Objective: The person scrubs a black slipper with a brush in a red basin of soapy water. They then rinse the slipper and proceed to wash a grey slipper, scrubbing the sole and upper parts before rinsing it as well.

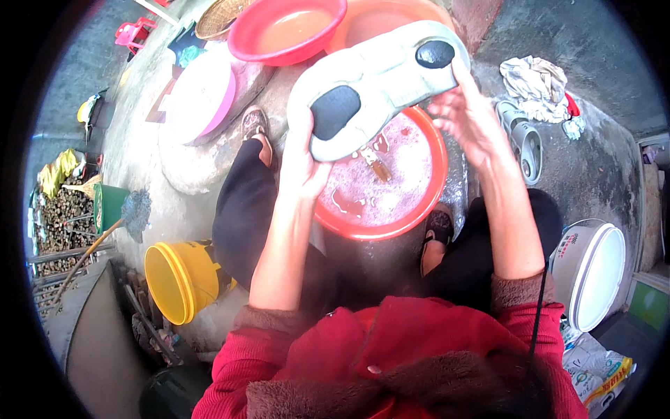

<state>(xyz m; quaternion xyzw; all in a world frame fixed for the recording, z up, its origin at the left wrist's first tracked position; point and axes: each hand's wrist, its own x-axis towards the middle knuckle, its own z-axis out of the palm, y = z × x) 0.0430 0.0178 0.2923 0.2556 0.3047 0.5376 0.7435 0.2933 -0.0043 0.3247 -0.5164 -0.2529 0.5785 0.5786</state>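
A pale plastic object with two dark oval patches (374,86), its exact kind unclear, is held up tilted in front of me. My left hand (306,167) grips its lower left end, thumb on the face beside one dark patch. My right hand (468,112) holds its right end, with the thumb near the other patch and several fingers spread below. Under it stands a red basin (382,233) of foamy, pinkish water. A brush-like thing with a brown part (380,168) lies in the foam, partly hidden by the held object.
Beyond are a pink-red basin (238,50), an orange basin (413,8) and a wicker basket (207,23). A pink-white basin (201,97) is at left. Yellow (180,283) and white (596,277) buckets flank my legs. At right lie crumpled cloths (534,86) and a grey molded object (523,139).
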